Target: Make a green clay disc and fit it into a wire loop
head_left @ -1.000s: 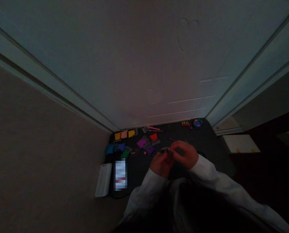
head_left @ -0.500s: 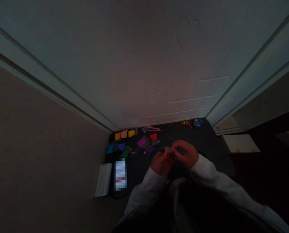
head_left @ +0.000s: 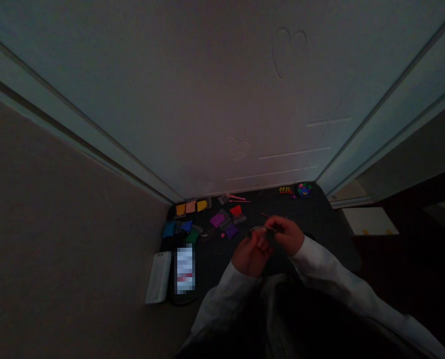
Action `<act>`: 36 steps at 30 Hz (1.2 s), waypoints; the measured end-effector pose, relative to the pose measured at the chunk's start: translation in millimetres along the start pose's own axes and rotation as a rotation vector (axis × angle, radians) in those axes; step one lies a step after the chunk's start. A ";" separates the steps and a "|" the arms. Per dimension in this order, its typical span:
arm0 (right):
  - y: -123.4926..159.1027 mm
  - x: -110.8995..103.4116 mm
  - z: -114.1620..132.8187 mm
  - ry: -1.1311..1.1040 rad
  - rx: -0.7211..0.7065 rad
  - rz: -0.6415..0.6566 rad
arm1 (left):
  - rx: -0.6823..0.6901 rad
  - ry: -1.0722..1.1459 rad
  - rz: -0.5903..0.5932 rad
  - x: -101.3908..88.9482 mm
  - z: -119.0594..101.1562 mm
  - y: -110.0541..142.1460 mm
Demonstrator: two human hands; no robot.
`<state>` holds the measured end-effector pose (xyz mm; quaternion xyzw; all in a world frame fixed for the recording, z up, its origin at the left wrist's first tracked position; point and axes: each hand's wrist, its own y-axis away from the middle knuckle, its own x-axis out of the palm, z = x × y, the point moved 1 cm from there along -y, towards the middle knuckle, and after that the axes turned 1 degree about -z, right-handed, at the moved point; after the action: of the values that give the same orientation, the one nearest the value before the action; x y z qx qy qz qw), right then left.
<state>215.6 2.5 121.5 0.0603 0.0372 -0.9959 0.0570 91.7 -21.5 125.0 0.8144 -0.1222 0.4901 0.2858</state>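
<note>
In dim light my left hand (head_left: 249,255) and my right hand (head_left: 288,234) meet over a dark mat (head_left: 320,219). Both are closed, pinching a small greyish item (head_left: 260,229) between the fingertips; it is too small and dark to name. Just left of the hands lie small bags of coloured bits: purple (head_left: 218,219), red (head_left: 236,210), blue (head_left: 170,229), green (head_left: 193,235), and yellow and orange ones (head_left: 191,206) by the door. Both arms wear white sleeves.
A lit phone (head_left: 185,268) and a white tray (head_left: 158,277) lie at the mat's left edge. A small multicoloured piece (head_left: 304,189) and a dotted board (head_left: 285,190) sit at the far right by the door (head_left: 237,99). A white sheet (head_left: 370,221) lies right of the mat.
My hands have shifted slightly while working the small item; the right hand drew a little toward the far side. Nothing else moved.
</note>
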 end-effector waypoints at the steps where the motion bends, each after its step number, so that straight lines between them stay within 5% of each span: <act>1: 0.2 1.1 -2.3 -0.063 0.040 -0.009 | 0.002 0.006 -0.001 -0.2 -0.8 -0.5; 7: 7.6 7.1 2.5 -0.282 0.081 -0.058 | 0.092 -0.032 -0.070 -4.5 -6.6 -4.4; 13: 11.2 7.8 17.2 0.072 -0.107 -0.048 | 0.240 -0.193 -0.177 -11.6 -5.4 -10.1; 20: 6.8 -1.4 13.0 -0.054 0.160 -0.074 | 0.192 -0.279 -0.369 -24.8 -8.4 -13.7; 24: 6.8 -3.9 16.6 -0.147 0.198 -0.103 | 0.239 -0.357 -0.417 -33.5 -10.2 -17.0; 31: 5.9 5.2 16.4 -0.156 0.154 -0.058 | 0.189 -0.605 -0.235 -30.6 -10.1 -11.7; 36: 5.2 1.4 13.0 0.064 0.024 -0.094 | 0.195 -0.689 -0.231 -27.7 -11.3 -8.3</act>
<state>213.3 -3.9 133.9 0.0910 0.0301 -0.9954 0.0080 73.8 -10.5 102.1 0.9633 -0.0711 0.1612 0.2024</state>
